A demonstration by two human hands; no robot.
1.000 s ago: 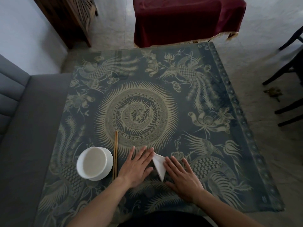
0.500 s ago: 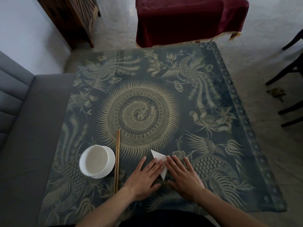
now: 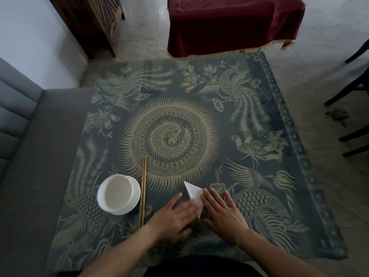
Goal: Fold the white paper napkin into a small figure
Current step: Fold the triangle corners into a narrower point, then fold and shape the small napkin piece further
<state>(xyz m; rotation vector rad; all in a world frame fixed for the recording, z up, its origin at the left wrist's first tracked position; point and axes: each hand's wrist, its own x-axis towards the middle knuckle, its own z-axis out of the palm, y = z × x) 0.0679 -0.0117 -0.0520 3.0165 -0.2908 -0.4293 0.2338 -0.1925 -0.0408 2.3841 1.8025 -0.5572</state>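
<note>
The white paper napkin (image 3: 192, 191) lies folded into a narrow pointed shape on the patterned table (image 3: 259, 108), near the front edge. Its sharp tip points away to the upper left. My left hand (image 3: 175, 218) lies flat on the table with its fingers over the napkin's left and lower part. My right hand (image 3: 221, 214) lies flat too, its fingertips pressing the napkin's right edge. Both hands hide the napkin's lower half.
A white bowl (image 3: 118, 194) stands on the table to the left of my hands, with a pair of wooden chopsticks (image 3: 143, 191) beside it. A grey sofa (image 3: 30, 156) runs along the left. Dark chair legs (image 3: 351, 136) stand at the right, a red-draped table (image 3: 229, 23) beyond.
The napkin has been turned and shifted a little, its sharp tip now pointing up-left instead of toward me. Both hands slid slightly toward me and closer together over it.
</note>
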